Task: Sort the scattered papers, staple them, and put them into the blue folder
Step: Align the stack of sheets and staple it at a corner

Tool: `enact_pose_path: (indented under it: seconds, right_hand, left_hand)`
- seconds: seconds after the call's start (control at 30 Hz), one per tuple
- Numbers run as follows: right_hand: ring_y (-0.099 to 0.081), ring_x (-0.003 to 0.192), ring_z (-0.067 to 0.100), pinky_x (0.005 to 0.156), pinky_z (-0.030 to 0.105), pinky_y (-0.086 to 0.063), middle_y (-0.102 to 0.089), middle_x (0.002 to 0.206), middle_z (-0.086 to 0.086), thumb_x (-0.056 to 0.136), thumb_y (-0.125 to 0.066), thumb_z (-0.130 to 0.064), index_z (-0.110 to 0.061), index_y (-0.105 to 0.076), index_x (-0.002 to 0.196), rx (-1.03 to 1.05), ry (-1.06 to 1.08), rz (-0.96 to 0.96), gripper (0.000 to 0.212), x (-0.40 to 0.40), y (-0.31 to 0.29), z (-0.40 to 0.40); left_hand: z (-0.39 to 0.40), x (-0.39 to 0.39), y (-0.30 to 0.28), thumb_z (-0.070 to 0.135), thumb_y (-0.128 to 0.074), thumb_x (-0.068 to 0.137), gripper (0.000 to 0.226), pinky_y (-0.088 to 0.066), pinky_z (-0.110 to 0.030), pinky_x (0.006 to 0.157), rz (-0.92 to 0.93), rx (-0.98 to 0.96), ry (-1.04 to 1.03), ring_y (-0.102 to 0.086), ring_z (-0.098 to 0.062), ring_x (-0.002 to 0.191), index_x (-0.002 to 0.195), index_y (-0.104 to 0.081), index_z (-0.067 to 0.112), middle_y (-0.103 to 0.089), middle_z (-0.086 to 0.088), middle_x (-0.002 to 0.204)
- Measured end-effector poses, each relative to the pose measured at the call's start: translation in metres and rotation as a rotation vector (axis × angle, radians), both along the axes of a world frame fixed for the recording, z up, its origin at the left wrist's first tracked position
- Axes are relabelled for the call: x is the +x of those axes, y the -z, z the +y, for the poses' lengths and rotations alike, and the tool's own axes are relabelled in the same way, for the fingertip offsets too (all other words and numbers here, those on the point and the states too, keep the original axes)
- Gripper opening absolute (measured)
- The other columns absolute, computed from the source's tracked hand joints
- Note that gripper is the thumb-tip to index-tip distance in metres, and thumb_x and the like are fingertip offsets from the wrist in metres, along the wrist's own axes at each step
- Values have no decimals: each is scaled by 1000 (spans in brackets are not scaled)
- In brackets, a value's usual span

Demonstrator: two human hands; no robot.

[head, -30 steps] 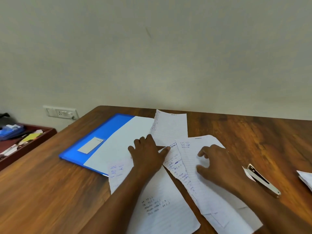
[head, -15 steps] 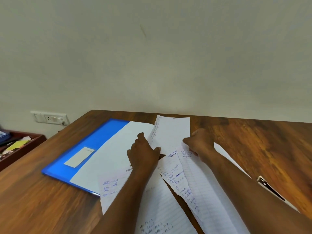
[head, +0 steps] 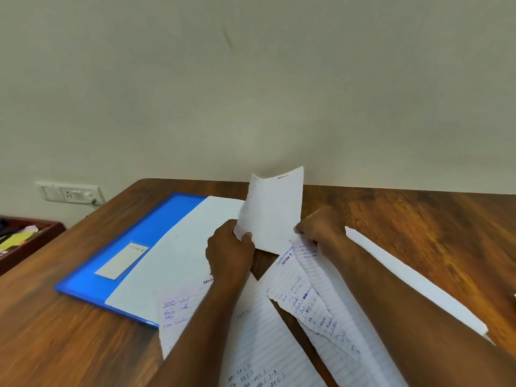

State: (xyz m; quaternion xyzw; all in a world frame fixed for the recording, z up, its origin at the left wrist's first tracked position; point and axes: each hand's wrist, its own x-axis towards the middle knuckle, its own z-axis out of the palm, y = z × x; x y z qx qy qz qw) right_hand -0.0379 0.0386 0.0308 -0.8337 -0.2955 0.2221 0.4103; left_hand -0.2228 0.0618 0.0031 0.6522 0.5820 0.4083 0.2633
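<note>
Wood-grain table (head: 418,233) fills your lower view, pushed against a plain pale wall (head: 251,79) that carries a white socket plate (head: 69,192); a dark red tray (head: 30,241) of oddments sits off to your left. Your left hand (head: 229,255) pinches the lower left corner of one lined sheet (head: 272,213), thumb on its face, lifting it so it stands tilted above the table. Your right hand (head: 321,230) has its fingers curled onto the top edge of the torn sheets (head: 310,289) lying under your forearm. One blue folder (head: 134,247) lies flat just left of your left hand, a blank white page (head: 181,252) over its right half. A fourth written sheet (head: 251,331) lies under your left forearm
</note>
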Motion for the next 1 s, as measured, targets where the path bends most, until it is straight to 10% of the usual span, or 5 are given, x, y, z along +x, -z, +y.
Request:
enact_pose_path:
  seconds: [0.3,0.87,1.0]
  right_hand:
    - [-52,39,4,36,16,-35,-66,60,5,87,-82,-10,-7,-70,84,417,-97,211,13,7,-18,-48]
    - [-72,80,12,66,30,-51,-81,89,-5,88,-83,-18,-17,-75,96,730,-150,226,12,5,-112,-111]
    - [-60,54,4,62,30,-49,-79,83,1,88,-82,-13,-10,-76,99,704,-213,324,12,1,-118,-132]
  left_hand:
    - [-9,-11,-19,19,-77,94,17,-59,-35,92,-311,7,64,-70,-15,105,109,-72,23,-71,16,105]
    - [-58,-20,-89,15,-81,92,24,-65,-31,83,-615,68,256,-78,-16,97,113,-70,23,-79,8,111]
    - [-71,-29,-101,21,-83,90,34,-63,-20,73,-680,12,336,-74,-14,98,118,-65,26,-72,13,113]
